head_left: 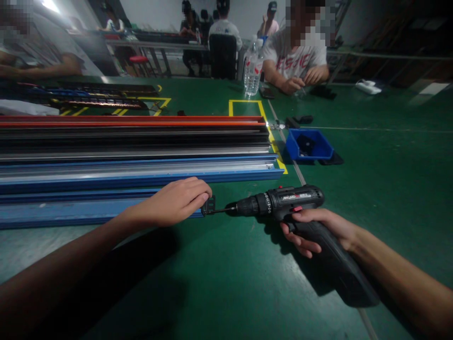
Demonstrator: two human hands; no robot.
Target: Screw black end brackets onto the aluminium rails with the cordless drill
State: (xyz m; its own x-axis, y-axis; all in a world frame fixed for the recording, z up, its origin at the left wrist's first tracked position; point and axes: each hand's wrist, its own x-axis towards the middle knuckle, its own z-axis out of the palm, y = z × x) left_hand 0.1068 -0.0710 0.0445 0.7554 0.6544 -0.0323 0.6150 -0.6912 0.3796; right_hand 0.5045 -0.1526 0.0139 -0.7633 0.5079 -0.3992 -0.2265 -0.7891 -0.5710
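**Drill bit meets the end piece on a blue rail**

The person's right hand (pixel 318 229) is wrapped round the handle of a black drill (pixel 297 198), index finger by the trigger. The drill lies level above the green table (pixel 219 278), its bit (pixel 222 210) pointing left and reaching the black end piece (pixel 209 206) at the end of the nearest blue rail (pixel 92 212). The left hand (pixel 180 200) arches over that rail end, thumb and fingers closed on the end piece. More rails lie behind, the farthest orange (pixel 141 121); a blue bin (pixel 318 155) sits beyond the drill.
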